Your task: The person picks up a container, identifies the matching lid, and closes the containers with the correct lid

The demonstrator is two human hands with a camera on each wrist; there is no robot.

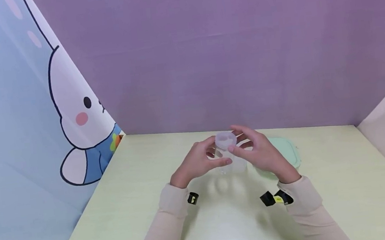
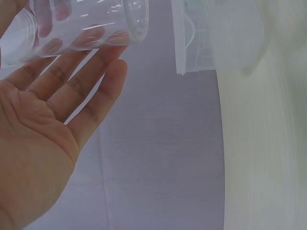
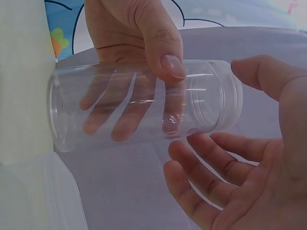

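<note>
Here, from the head view, both hands meet above the table [image 1: 328, 183]: the left hand [image 1: 194, 163] grasps a clear jar [image 1: 226, 150], the right hand [image 1: 262, 153] beside it, a green box [image 1: 289, 152] behind. On the left wrist view, fingers [image 2: 91, 72] cradle the jar [image 2: 86, 24]. On the right wrist view, right fingers [image 3: 206, 177] lie released near its threaded mouth [image 3: 225, 100]; a firm, level hold seems wise.

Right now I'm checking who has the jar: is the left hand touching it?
Touching. The right wrist view shows the left hand with its thumb and fingers wrapped round the clear jar.
</note>
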